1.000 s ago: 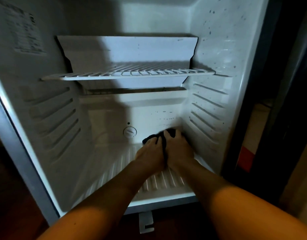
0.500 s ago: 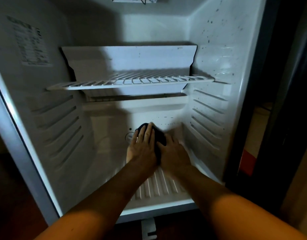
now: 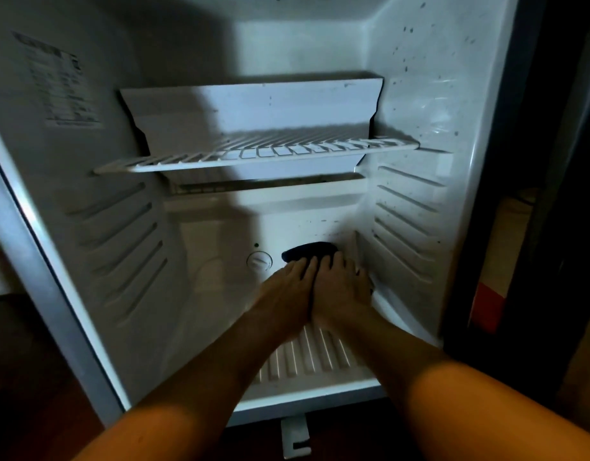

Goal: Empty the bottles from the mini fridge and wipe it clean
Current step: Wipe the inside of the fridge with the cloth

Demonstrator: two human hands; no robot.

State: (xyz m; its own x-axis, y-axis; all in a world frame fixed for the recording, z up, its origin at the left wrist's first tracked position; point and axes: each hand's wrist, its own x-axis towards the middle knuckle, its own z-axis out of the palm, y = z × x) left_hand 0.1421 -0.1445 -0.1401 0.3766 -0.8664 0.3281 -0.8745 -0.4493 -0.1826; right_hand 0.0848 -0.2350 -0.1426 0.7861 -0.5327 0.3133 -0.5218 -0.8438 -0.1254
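Hands work side by side deep in the mini fridge (image 3: pixel 430 94), low against its back wall. The left hand (image 3: pixel 288 289) and the right hand (image 3: pixel 342 287) both lie flat, fingers straight, pressing a dark cloth (image 3: pixel 308 251) onto the floor where it meets the back wall, just right of the round dial (image 3: pixel 259 261). Neither hand curls round the cloth; they push it with open palms. No bottles show anywhere inside, so the emptying looks done and the wiping is under way.

The wire shelf (image 3: pixel 257 154) hangs above the dial, bare, and the right-hand wall up beside it is peppered with dark specks. I reckon those are the easiest bit to miss, since all the effort sits low down near the dial.

What could go wrong: with flat palms and no real grip, the cloth may slide out from under the fingers on the ribbed floor and bunch in the corner to the right of the dial. A sweep leftwards could also knock the dial and shift its setting. Lifting a forearm carelessly might catch the shelf's front edge and unseat it.
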